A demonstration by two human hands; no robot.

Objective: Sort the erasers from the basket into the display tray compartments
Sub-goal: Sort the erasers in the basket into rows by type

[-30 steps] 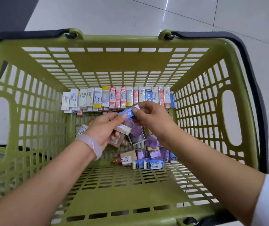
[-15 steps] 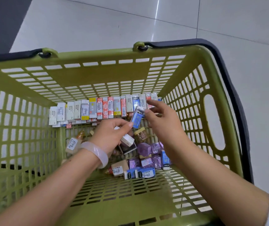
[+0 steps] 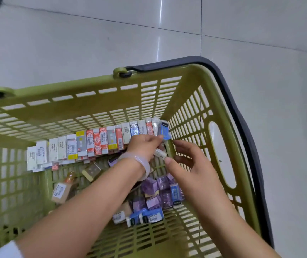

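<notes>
A slatted olive plastic basket [image 3: 97, 101] with a dark handle [image 3: 245, 116] stands on pale glossy floor tiles [image 3: 74, 43]. Along its far wall a row of boxed erasers [image 3: 100, 144] stands upright, edge to edge, reaching the far right corner, where a blue eraser [image 3: 164, 131] ends the row against the right wall. Little free room remains in that corner; the near part of the basket floor lies open. The left hand [image 3: 145, 146], with a translucent bangle [image 3: 141, 162] at the wrist, has its fingers curled on a small white eraser [image 3: 160, 153], its fingertips touching the blue eraser. The right hand [image 3: 190, 161] hovers just beside, fingers spread and relaxed, holding nothing. Below the forearms lies a loose heap of purple cubes [image 3: 152, 187], blue-sleeved blocks [image 3: 149, 216] and tan boxes [image 3: 61, 192].
</notes>
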